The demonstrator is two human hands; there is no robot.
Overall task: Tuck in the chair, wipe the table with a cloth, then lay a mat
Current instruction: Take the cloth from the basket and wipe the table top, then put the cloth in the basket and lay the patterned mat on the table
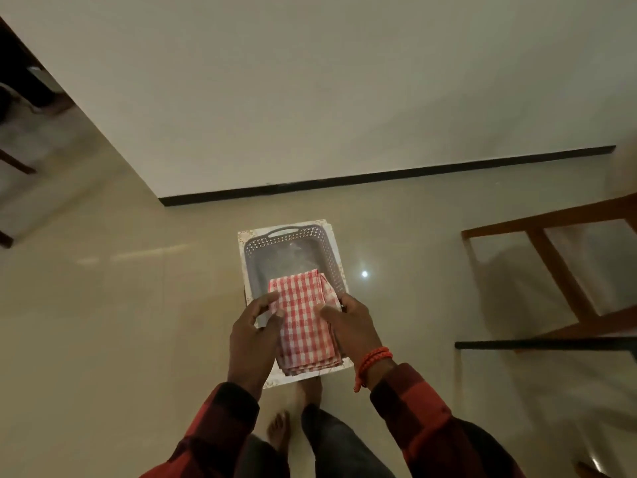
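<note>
Folded red-and-white checked cloth [303,320] lay over near end of grey perforated basket [293,257], itself on a pale patterned mat [250,234]. Left hand [253,334] pinched cloth's left edge, thumb above, fingers curled under. Right hand [355,327] gripped cloth's right side against basket rim; red thread bracelet [374,360] at wrist. Below: glossy beige tiled floor [120,305], bare feet. Cream wall [310,81], dark skirting. Wooden table frame with glass top [565,270] to right.

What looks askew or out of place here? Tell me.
The folded checked cloth lies half in the grey basket, its near end hanging over the rim. Both the left hand and the right hand grip basket and cloth. Nothing is spilled or damaged.
</note>
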